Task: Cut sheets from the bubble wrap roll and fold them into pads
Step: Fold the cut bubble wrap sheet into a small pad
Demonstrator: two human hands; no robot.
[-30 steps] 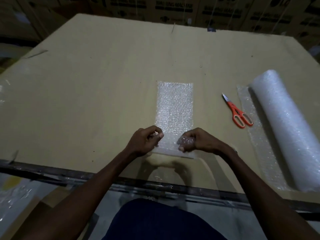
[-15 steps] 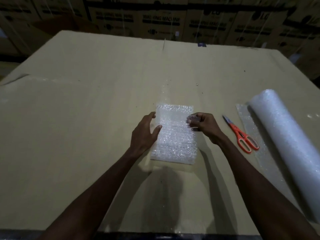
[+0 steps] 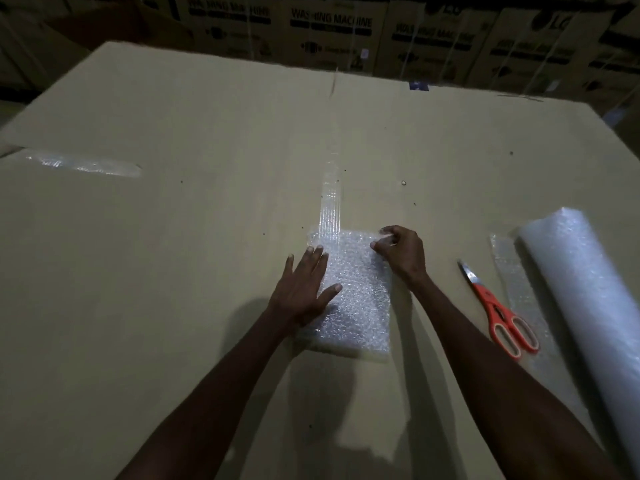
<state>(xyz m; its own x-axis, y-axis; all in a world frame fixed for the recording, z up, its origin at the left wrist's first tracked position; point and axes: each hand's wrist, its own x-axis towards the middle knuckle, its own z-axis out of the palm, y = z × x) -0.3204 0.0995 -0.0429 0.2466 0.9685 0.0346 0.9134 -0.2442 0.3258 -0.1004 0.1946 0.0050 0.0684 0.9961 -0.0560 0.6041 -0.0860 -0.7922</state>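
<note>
A folded bubble wrap pad (image 3: 356, 299) lies flat in the middle of the cardboard-covered table (image 3: 173, 271). My left hand (image 3: 304, 289) presses on the pad's left side with straight, spread fingers. At the pad's far right corner my right hand (image 3: 401, 251) pinches the edge between thumb and fingertips. The bubble wrap roll (image 3: 588, 289) lies at the right, with a loose strip of its sheet (image 3: 512, 282) spread beside it. Orange-handled scissors (image 3: 498, 313) rest shut between the pad and the roll.
Strips of clear tape shine on the cardboard, one beyond the pad (image 3: 330, 195) and one at the far left (image 3: 83, 164). Stacked washing machine cartons (image 3: 329, 32) line the wall behind the table's far edge.
The sheet went from a long strip to a pad half as long, its near end carried over to the far end. My left hand opened flat on it; the right moved to the far corner.
</note>
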